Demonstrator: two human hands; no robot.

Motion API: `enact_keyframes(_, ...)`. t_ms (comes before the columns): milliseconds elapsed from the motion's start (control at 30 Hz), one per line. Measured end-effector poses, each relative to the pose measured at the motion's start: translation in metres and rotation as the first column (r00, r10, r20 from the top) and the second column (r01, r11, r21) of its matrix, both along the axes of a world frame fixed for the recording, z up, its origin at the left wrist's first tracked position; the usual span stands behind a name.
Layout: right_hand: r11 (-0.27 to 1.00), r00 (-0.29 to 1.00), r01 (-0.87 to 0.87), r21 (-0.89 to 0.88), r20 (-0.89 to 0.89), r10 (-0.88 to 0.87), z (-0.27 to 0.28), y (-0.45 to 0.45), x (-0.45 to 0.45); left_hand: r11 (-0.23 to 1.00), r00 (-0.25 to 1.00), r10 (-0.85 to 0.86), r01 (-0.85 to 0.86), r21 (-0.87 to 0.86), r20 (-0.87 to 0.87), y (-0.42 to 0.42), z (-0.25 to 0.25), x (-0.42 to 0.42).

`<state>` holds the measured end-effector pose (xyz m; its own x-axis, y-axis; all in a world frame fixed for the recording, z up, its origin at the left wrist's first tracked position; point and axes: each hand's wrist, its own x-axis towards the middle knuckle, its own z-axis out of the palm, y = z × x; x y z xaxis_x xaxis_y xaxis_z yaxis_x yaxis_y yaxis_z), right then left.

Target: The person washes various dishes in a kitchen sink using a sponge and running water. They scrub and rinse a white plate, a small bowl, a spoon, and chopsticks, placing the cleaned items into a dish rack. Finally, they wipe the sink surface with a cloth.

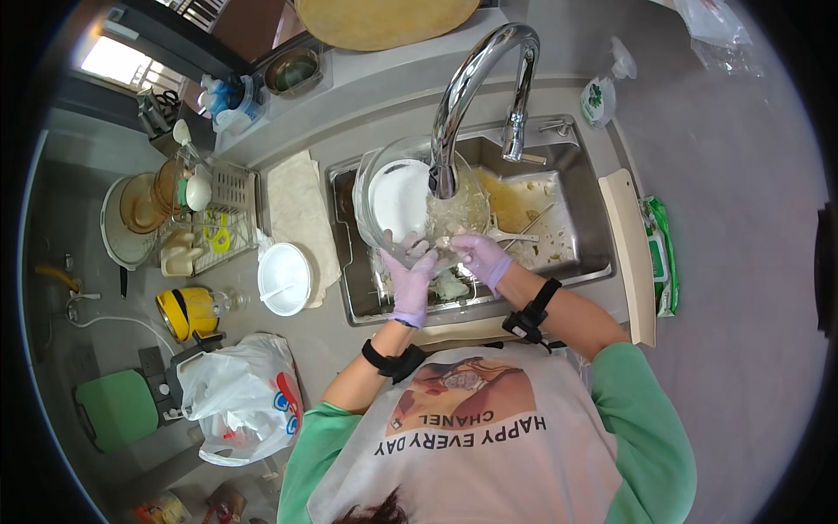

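A large clear glass bowl (pixel 366 226) is held over the left side of the steel sink (pixel 582 196), under the faucet (pixel 458 85). My left hand (pixel 411 278), in a thin purple glove, grips the bowl's near rim. In or behind the glass shows a white round dish (pixel 398 196); which of the two cannot be told. My right hand (pixel 483 259), also gloved, is at the bowl's near right edge with fingers bent around a small pale thing. A white spoon (pixel 514 236) and a thin stick lie in the sink among food scraps and yellowish liquid.
Left of the sink are a beige cloth (pixel 294 196), a white plastic tub (pixel 285 280) and a dish rack (pixel 229 249). A white plastic bag (pixel 239 393) stands nearer me. To the right are a cream board (pixel 628 255), green wipes pack (pixel 661 255) and spray bottle (pixel 598 101).
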<state>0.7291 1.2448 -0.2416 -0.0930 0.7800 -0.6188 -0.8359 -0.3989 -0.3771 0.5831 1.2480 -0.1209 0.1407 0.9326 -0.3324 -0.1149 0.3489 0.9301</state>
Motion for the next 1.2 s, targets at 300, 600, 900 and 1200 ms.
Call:
enact_keyframes(300,0.922,0.826,-0.326,-0.208,0.412,0.385,0.024,0.012,0.035,0.986,0.994,-0.107,0.103,-0.13,-0.021,0.02,0.025,-0.014)
enact_keyframes(600,0.869,0.055,-0.368,-0.331,0.925,0.376,0.05,0.056,0.085,0.94,0.974,-0.225,0.216,-0.263,-0.005,0.036,0.03,-0.026)
enact_keyframes(900,0.81,0.518,-0.585,-0.02,0.76,0.393,0.023,0.011,0.081,0.926,0.981,-0.19,0.196,-0.322,0.051,0.038,0.028,-0.022)
enact_keyframes(1200,0.805,0.589,-0.591,-0.042,0.66,0.467,0.042,0.036,0.097,0.833,0.927,-0.366,0.364,-0.417,0.076,0.054,0.036,-0.036)
